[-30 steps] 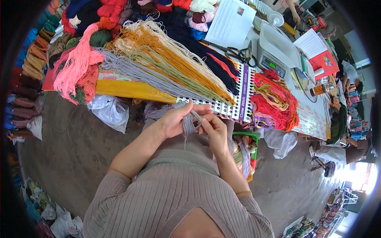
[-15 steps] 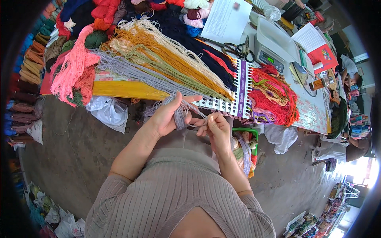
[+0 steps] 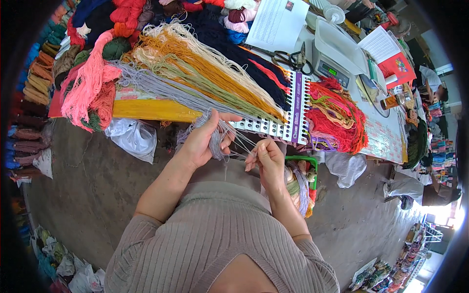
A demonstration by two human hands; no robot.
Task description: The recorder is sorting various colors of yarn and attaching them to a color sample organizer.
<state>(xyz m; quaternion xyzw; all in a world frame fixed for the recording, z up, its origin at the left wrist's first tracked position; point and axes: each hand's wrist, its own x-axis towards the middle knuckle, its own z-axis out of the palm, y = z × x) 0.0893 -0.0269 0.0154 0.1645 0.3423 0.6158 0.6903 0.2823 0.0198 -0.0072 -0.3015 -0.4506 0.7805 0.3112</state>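
A grey thread skein (image 3: 217,141) hangs looped over my left hand (image 3: 202,141), its fingers curled round it and the index finger stretched out to the right. My right hand (image 3: 267,155) is closed in a pinch on strands drawn from that skein, and several thin strands run taut between the hands. Just beyond them is a white and purple punched thread card (image 3: 296,107), its near edge lined with holes. Grey-lilac threads (image 3: 161,87), olive-green ones (image 3: 215,88) and mustard ones (image 3: 195,63) fan leftward from the card across the table.
Red and pink threads (image 3: 337,115) spill right of the card. Behind it lie black scissors (image 3: 293,59), a printed sheet (image 3: 277,27) and a digital scale (image 3: 334,71). A coral skein (image 3: 92,80) drapes over the table's left end. Below the table stands a green basket (image 3: 314,173) of yarn.
My right hand has moved slightly away from the left, and the strands between them have spread and stretched. My left hand has shifted a little to the left, still with the skein.
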